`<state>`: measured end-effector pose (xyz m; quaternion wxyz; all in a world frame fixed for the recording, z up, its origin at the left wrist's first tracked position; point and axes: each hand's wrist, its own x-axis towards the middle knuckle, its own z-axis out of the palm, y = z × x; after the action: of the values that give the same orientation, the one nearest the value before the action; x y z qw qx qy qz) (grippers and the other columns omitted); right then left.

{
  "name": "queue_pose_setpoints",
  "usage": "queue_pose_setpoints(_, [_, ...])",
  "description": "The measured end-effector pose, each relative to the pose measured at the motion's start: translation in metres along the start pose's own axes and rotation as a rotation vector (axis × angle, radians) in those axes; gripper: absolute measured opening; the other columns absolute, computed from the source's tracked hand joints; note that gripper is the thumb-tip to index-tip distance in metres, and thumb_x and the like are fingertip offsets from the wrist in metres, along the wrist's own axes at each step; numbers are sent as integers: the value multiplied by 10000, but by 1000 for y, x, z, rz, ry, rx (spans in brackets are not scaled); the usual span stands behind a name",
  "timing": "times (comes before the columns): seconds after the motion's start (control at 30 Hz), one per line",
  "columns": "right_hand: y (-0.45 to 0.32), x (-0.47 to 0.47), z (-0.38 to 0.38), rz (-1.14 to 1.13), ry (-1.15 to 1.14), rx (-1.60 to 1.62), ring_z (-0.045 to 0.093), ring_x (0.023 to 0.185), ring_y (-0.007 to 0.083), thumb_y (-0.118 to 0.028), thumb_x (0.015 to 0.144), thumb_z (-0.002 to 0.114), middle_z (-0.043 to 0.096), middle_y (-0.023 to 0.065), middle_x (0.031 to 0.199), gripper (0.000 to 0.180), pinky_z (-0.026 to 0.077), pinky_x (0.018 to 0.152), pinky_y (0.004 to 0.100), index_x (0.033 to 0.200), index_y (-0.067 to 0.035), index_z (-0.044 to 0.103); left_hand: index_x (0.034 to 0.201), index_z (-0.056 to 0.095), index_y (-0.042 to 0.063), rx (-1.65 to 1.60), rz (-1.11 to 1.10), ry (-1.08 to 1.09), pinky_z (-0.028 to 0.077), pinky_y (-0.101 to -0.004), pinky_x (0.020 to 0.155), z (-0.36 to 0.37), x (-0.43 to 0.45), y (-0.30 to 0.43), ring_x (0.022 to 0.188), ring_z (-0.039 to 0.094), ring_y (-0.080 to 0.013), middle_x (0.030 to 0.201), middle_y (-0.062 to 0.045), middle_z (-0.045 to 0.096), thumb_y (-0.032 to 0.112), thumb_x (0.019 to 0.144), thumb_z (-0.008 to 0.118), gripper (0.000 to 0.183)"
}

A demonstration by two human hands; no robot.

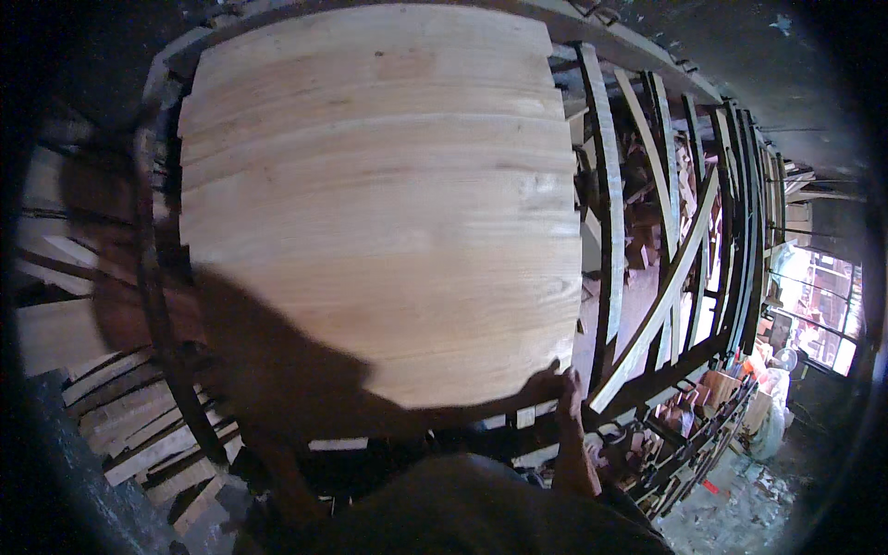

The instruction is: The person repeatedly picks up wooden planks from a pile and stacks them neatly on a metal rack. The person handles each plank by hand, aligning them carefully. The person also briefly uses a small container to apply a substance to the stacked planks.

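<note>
A wide wooden panel (388, 208) of several boards laid edge to edge lies before me. The board ends are staggered at both sides. My right hand (570, 386) is at the panel's near right corner, its fingers bent against the edge. My left arm reaches toward the near left corner, where my left hand (251, 429) is lost in deep shadow; its grip cannot be made out. A dark shadow of my head and arm falls over the near left part of the panel.
A rack of metal bars (609, 208) supports the panel and runs on to the right. A loose wooden strip (655, 298) slants across it. Wood offcuts (159, 430) are piled at the left. A bright window (822, 305) and a fan (785, 359) are at far right.
</note>
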<state>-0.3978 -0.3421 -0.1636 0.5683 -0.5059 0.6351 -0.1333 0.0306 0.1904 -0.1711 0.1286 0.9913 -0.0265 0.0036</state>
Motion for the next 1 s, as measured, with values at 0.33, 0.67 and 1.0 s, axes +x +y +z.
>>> queue_pose_setpoints(0.33, [-25, 0, 33, 31, 20, -159, 633, 905, 170, -366, 954, 683, 680, 80, 983, 399, 512, 812, 367, 1153, -23, 632, 1504, 493, 73, 13, 30, -1, 385, -478, 1154, -29, -42, 10, 1381, 480, -405, 1442, -192, 578, 433, 934, 677, 698])
queue_pose_setpoints(0.67, [-12, -59, -18, -556, -101, -370, 570, 1257, 270, -63, 835, 728, 643, 178, 1301, 651, 482, 1018, 404, 1422, 77, 481, 1538, 463, 87, 23, 70, -87, 365, -481, 1179, -28, -125, 21, 1414, 451, -406, 1471, -180, 559, 408, 923, 695, 731])
queue_pose_setpoints(1.0, [111, -236, -129, -505, -346, -487, 580, 1271, 326, -26, 818, 744, 643, 150, 1339, 505, 470, 1071, 416, 1314, -64, 652, 1467, 533, 29, -172, 267, -145, 379, -524, 1159, -67, -263, 31, 1350, 507, -446, 1365, -242, 621, 355, 925, 707, 655])
